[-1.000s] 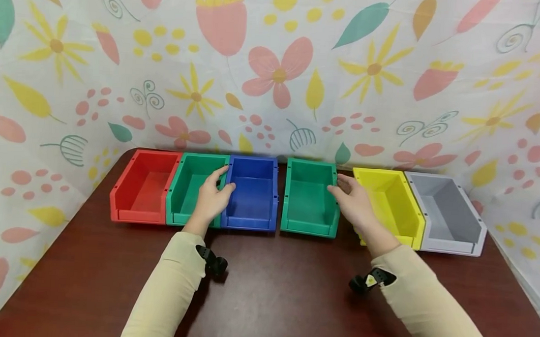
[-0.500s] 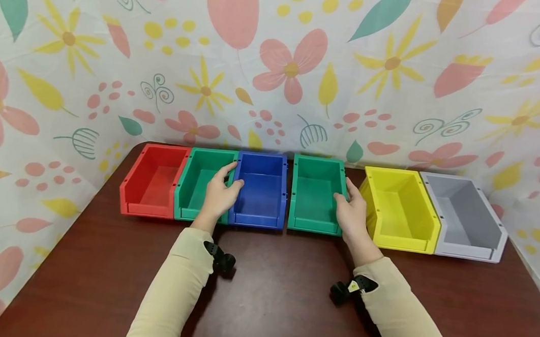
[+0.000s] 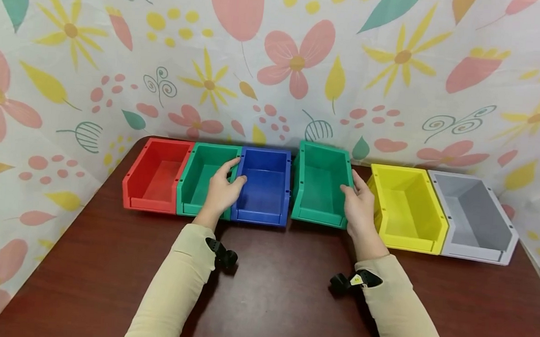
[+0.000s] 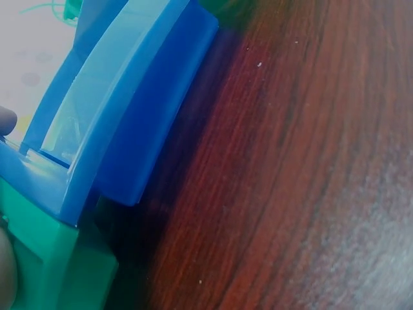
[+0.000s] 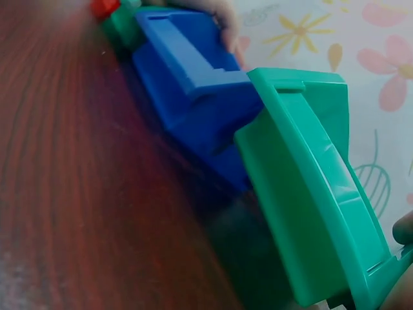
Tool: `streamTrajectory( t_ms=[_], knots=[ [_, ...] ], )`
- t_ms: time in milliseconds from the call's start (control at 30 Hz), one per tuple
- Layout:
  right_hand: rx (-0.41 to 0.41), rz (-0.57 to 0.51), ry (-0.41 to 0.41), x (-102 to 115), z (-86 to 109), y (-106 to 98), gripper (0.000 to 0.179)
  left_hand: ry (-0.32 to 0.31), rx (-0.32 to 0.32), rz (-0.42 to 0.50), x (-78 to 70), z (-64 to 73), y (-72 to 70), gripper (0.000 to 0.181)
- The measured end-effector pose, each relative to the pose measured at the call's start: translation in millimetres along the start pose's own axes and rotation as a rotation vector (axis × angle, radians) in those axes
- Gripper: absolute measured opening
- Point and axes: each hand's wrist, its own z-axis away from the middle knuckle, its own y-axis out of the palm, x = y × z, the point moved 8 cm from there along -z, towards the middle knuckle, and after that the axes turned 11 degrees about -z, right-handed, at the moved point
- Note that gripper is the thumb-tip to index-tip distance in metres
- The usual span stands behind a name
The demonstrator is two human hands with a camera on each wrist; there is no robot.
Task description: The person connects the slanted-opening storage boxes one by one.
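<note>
My left hand (image 3: pixel 224 190) pinches the side where the left green bin (image 3: pixel 203 175) and the blue bin (image 3: pixel 264 188) meet, its thumb over the blue bin's wall. My right hand (image 3: pixel 360 204) grips the right wall of another green bin (image 3: pixel 324 184), thumb on the inside. In the head view this bin is tilted, its right side lower. The right wrist view shows the held green bin (image 5: pixel 303 187) raised off the table, beside the blue bin (image 5: pixel 193 71) with a small gap. Its far fingers are hidden behind the wall.
A red bin (image 3: pixel 159 175) stands against the left green one. To the right, a yellow bin (image 3: pixel 407 209) and a grey bin (image 3: pixel 473 217) stand side by side. A patterned cloth (image 3: pixel 202 58) hangs behind the dark wooden table (image 3: pixel 268 290).
My right hand has taken a firmer hold on the right green bin's wall, then lifted and tilted the bin. My left hand keeps its place. The head view has shifted slightly.
</note>
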Motion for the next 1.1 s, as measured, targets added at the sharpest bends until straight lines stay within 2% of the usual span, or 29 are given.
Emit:
streamTrajectory(
  t_ms=[333, 1100],
  knots=[
    [0.004, -0.032, -0.021, 13, 2.7, 2, 0.055, -0.007, -0.005, -0.002, 1.9, -0.4, -1.4, 0.053],
    [-0.007, -0.052, -0.015, 19, 10.4, 2, 0.055, -0.015, 0.016, -0.004, 1.2, 0.3, 0.2, 0.054]
  ],
)
